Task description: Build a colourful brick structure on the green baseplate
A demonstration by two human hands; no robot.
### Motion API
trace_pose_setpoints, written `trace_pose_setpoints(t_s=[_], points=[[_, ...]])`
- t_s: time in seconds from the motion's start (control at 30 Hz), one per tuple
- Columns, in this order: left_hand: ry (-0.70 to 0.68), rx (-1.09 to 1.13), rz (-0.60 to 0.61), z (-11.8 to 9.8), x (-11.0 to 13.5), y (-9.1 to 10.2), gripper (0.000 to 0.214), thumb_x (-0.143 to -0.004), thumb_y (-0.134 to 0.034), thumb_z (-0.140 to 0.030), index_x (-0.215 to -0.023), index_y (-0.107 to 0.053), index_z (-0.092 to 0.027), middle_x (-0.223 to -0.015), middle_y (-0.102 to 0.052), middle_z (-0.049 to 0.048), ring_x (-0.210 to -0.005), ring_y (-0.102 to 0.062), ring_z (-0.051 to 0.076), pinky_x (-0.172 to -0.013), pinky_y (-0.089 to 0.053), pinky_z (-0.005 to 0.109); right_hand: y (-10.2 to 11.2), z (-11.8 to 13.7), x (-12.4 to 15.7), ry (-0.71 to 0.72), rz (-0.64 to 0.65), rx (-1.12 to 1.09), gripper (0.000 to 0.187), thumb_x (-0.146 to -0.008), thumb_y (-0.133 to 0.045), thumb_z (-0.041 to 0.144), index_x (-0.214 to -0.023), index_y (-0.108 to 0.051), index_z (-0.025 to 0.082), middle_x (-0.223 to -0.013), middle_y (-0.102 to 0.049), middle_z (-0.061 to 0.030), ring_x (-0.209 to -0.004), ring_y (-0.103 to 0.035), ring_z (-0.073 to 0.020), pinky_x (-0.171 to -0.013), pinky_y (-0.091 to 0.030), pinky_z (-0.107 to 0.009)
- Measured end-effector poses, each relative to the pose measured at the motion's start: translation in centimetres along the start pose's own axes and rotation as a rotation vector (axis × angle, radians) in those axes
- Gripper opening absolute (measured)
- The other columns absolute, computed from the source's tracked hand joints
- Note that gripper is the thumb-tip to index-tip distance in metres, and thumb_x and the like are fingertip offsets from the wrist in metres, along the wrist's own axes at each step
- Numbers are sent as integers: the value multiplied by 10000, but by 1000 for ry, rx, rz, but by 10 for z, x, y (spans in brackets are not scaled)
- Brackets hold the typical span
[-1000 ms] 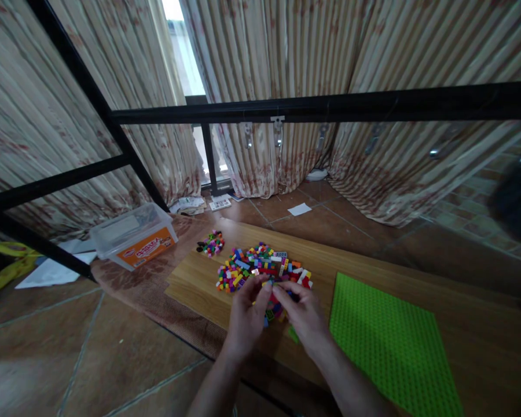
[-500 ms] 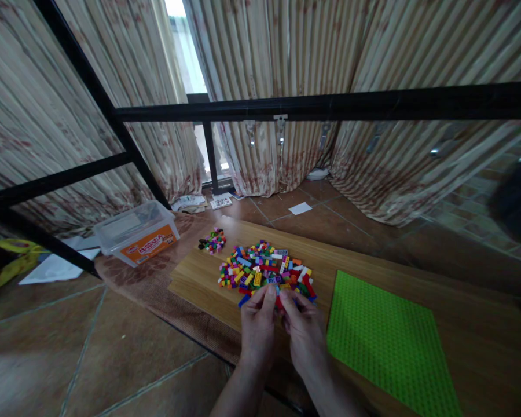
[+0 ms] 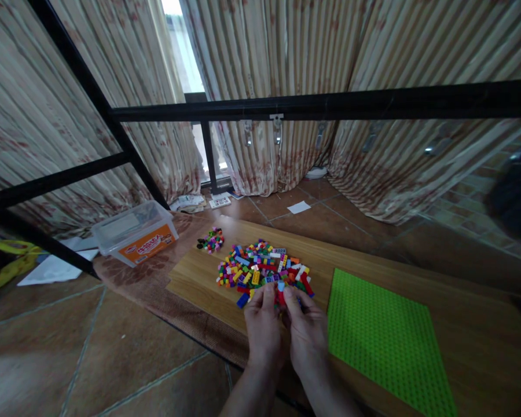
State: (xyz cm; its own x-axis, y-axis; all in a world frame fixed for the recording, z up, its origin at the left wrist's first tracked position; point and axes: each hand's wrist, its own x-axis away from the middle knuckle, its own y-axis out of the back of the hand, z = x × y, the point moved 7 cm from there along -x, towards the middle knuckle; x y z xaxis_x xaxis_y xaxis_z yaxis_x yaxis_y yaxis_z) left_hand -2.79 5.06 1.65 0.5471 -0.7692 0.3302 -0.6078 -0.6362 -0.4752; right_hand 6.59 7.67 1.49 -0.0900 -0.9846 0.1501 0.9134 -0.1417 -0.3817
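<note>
My left hand (image 3: 261, 325) and my right hand (image 3: 307, 330) are close together over the near edge of a pile of toy bricks (image 3: 260, 263). Both are closed, thumbs and fingertips pinching. Between them shows a red toy brick (image 3: 281, 297) with a small light-blue brick (image 3: 281, 286) at its top; fingers hide its lower part. Just left of my left hand lies a blue brick (image 3: 243, 300). A green studded baseplate (image 3: 388, 341) lies flat on the wooden board to the right of my right hand.
The wooden board (image 3: 200, 284) rests on a cloth-covered surface. A smaller heap of bricks (image 3: 211, 240) lies at its far left. Beyond stands a clear plastic box (image 3: 134, 231) with an orange label. A black metal bar (image 3: 330, 104) crosses in front of the curtains.
My hands have shifted slightly, and the light-blue brick above the red one now shows more clearly between the thumbs. The whole view has moved a little.
</note>
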Motion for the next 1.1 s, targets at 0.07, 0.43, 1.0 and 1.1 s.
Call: trace_pose_setpoints(t_s=[0.07,0.43,1.0,1.1], points=[[67,38,-7,1,0,1,238,-704,-714,-353,-811,-698,-141,-828,-652,30,-725,-587,124,-638,-492,212,-1,-1,2,-121,24,-72,304,-659,-770,455,-745,-682,178,-604,-605,21,-511,-499,-92,-451,-368,-198],[122,52,147,-1,10,-9,289,-651,-797,-369,-791,-709,-132,-737,-646,8,-703,-584,111,-654,-483,201,10,20,5,57,97,343,289,-711,-712,466,-810,-743,196,-761,-712,-32,-708,-634,-184,-638,-498,-277],[247,198,-2,4,24,-4,157,-708,-715,-260,-807,-689,-140,-795,-666,41,-669,-610,112,-614,-507,199,11,-3,20,-359,-37,-269,255,-576,-836,390,-717,-712,217,-606,-640,42,-470,-500,-66,-392,-301,-165],[195,57,111,2,24,-8,283,-608,-820,-286,-820,-687,-154,-722,-672,6,-625,-599,101,-600,-476,188,12,-3,21,-392,-32,-266,243,-596,-826,390,-725,-719,214,-593,-622,43,-432,-436,-50,-379,-257,-165]])
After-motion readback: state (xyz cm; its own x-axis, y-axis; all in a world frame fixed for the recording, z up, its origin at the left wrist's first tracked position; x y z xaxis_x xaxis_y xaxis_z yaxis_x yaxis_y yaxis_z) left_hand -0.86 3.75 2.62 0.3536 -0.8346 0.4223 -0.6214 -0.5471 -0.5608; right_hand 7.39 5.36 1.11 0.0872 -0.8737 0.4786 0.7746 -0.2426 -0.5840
